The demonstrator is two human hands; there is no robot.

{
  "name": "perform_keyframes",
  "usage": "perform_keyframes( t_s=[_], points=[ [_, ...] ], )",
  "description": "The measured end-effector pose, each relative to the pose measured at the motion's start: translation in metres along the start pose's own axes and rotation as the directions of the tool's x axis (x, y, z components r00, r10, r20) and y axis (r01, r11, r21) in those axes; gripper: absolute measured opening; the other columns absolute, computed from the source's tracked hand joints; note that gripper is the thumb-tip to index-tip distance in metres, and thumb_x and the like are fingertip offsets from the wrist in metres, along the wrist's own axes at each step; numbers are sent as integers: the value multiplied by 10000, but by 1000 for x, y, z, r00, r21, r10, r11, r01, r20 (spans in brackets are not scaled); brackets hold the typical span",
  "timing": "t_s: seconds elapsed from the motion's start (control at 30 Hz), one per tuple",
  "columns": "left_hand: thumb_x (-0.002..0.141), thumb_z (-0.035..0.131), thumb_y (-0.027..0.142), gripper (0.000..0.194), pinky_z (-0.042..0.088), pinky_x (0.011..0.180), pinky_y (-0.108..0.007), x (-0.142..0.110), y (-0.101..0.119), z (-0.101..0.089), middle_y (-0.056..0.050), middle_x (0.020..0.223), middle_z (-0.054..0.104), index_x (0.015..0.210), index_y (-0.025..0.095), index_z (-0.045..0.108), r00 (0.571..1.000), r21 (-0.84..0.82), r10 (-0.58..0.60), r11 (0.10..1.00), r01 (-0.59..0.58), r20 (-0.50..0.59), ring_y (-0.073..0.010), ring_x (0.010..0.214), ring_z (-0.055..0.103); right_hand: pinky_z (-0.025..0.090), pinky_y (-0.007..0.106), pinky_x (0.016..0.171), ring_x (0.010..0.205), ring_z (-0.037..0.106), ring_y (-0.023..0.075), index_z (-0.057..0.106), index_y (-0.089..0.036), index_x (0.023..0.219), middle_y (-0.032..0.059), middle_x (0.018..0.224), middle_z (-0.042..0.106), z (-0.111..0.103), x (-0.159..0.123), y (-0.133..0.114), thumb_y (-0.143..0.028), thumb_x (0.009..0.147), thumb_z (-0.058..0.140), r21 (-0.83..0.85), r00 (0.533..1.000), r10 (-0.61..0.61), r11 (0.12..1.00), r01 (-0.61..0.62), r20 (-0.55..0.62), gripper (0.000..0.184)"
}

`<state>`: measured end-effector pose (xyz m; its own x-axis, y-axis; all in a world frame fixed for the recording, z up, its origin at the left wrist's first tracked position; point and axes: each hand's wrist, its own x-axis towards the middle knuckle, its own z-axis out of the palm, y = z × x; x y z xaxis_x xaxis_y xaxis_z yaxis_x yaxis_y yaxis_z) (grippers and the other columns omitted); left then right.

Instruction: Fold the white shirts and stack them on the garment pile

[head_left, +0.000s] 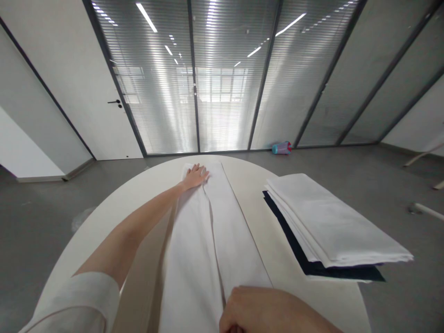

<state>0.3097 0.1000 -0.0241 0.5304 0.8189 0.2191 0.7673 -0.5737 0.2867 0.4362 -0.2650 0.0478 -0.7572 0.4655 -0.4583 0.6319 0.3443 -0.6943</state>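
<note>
A long white cloth (194, 240), folded lengthwise with a seam-like edge along its middle, lies on the round table. My left hand (195, 176) rests flat on its far end, fingers spread. Close to me, at the bottom of the view, my right hand (253, 310) is closed at the cloth's near part, by that middle edge. Its fingertips are partly hidden, and it seems to pinch the fabric. To the right lies a stack of folded white cloths (333, 217) with a dark navy cloth (294, 243) showing beneath.
The white round table (138, 185) has its curved edge on the far side and both flanks. Beyond it are a grey floor (243, 159), a glass partition with blinds (225, 92) and a door (79, 69). A blue and red object (281, 148) lies by the partition. Pale furniture legs (428, 210) show at right.
</note>
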Motion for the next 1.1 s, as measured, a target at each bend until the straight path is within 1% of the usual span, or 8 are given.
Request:
perform_keyframes(
  t_s=[0.07, 0.17, 0.33, 0.47, 0.7, 0.87, 1.0, 1.1],
  points=[
    [983, 331, 374, 434, 320, 1129, -479, -13, 3, -10, -154, 1408, 531, 1261, 162, 588, 988, -44, 152, 987, -152, 7, -282, 1349, 439, 326, 134, 490, 539, 521, 69, 763, -136, 968, 11, 754, 722, 0, -1, 0, -47, 769, 635, -4, 1000, -2, 1000, 2, 0, 253],
    [882, 438, 167, 277, 408, 1049, -325, -34, 5, -24, -50, 1084, 700, 950, 206, 702, 923, -110, 375, 924, -365, 85, -179, 1094, 607, 330, 137, 498, 554, 541, 75, 761, -133, 967, 20, 757, 729, 1, -2, -2, -37, 756, 643, -25, 1000, -28, 999, 28, 0, 261],
    [709, 399, -4, 380, 405, 967, -301, -54, 7, -35, -27, 925, 698, 842, 197, 694, 821, -161, 560, 826, -541, 112, -159, 941, 612, 364, 143, 514, 607, 608, 97, 766, -144, 970, 36, 783, 745, 3, -1, -4, -112, 818, 622, -42, 999, -18, 999, 17, -32, 212],
    [672, 385, 3, 382, 367, 980, -328, -58, 15, -34, -24, 900, 689, 825, 198, 675, 802, -166, 581, 812, -560, 138, -169, 933, 601, 368, 151, 517, 615, 622, 102, 766, -157, 972, 29, 790, 749, 5, -1, -2, -133, 829, 619, -63, 999, -22, 998, 18, -49, 207],
    [666, 389, 73, 298, 335, 1013, -351, -53, 27, -29, -16, 810, 692, 705, 207, 653, 823, -174, 530, 847, -502, 206, -171, 903, 592, 375, 157, 526, 598, 601, 100, 760, -166, 934, 11, 761, 731, 6, -2, 1, -152, 826, 621, -46, 998, -24, 999, 22, -50, 177],
    [774, 419, 137, 263, 318, 1011, -361, -48, 28, -31, -14, 768, 695, 664, 200, 649, 823, -186, 512, 858, -478, 245, -174, 900, 595, 375, 151, 524, 604, 601, 98, 759, -151, 969, 20, 778, 735, 5, -2, 0, -142, 826, 619, -60, 999, -30, 998, 28, -37, 200],
    [934, 435, 316, 332, 274, 1010, -396, -56, 32, -30, -20, 771, 646, 686, 188, 613, 826, -136, 523, 853, -504, 213, -187, 914, 569, 376, 136, 520, 605, 591, 88, 760, -140, 994, 21, 787, 732, 4, -3, 1, -126, 822, 611, 12, 999, -36, 999, 36, -12, 229],
    [947, 487, 486, 421, 293, 962, -386, -64, 35, -25, -24, 788, 606, 679, 175, 581, 831, -47, 533, 845, -533, 158, -194, 912, 547, 363, 127, 505, 583, 568, 79, 764, -120, 965, 20, 747, 717, 4, -3, 1, -107, 805, 615, 24, 1000, -31, 999, 31, 3, 220]
  ],
)
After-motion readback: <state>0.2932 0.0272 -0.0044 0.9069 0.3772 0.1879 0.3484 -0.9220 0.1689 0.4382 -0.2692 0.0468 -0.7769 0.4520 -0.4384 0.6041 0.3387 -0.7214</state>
